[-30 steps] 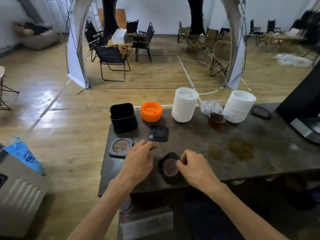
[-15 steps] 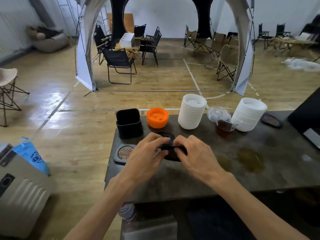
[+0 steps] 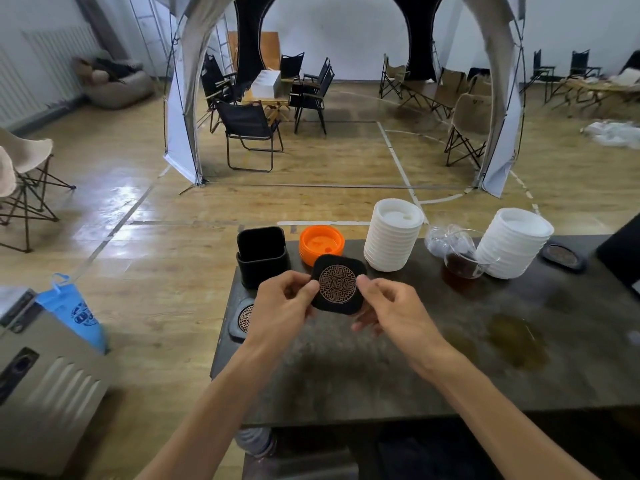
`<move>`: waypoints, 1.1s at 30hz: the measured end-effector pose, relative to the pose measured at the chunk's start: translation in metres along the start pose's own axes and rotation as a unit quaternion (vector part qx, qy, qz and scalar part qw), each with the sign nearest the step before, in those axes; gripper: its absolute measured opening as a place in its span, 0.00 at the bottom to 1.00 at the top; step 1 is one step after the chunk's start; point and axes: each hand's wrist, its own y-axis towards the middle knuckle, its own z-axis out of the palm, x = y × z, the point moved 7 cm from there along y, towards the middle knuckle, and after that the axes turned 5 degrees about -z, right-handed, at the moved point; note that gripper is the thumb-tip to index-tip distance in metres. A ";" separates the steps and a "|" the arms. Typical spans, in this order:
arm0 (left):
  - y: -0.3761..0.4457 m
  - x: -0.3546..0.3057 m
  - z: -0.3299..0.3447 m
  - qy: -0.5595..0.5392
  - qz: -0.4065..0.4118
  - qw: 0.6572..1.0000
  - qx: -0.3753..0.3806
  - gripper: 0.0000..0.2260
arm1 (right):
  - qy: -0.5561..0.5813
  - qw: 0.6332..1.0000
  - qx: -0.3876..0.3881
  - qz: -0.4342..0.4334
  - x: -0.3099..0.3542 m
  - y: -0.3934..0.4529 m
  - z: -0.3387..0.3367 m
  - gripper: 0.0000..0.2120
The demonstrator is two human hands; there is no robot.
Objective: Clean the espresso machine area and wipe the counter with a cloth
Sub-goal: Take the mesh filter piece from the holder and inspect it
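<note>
Both my hands hold a black square coaster (image 3: 337,284) with a round copper lattice face, lifted above the dark counter (image 3: 398,368) and tilted toward me. My left hand (image 3: 280,311) pinches its left edge, my right hand (image 3: 391,311) its right edge. A second matching coaster (image 3: 242,320) lies flat at the counter's left edge, partly hidden by my left hand. Brown liquid stains (image 3: 517,339) mark the counter to the right. No cloth is in view.
Along the counter's far edge stand a black square holder (image 3: 262,256), orange lids (image 3: 321,244), two stacks of white lids (image 3: 394,235) (image 3: 512,247), a glass pitcher of dark coffee (image 3: 462,259) and another coaster (image 3: 562,257). A black machine (image 3: 623,258) shows at the right.
The hands picked coasters off the counter, brought them together and raised them, face toward me. The camera tilted up and closer.
</note>
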 end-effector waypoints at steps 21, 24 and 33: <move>0.046 -0.036 -0.094 -0.053 -0.012 0.992 -0.113 0.03 | -0.061 0.992 0.053 -0.098 0.070 0.101 0.067 0.16; 0.074 -0.040 -0.111 0.034 -0.024 0.992 -0.120 0.09 | -0.112 0.989 0.039 -0.085 0.077 0.137 0.083 0.16; 0.121 -0.003 -0.114 0.351 -0.082 0.926 -0.113 0.16 | -0.318 0.947 0.040 -0.007 0.043 0.180 0.108 0.18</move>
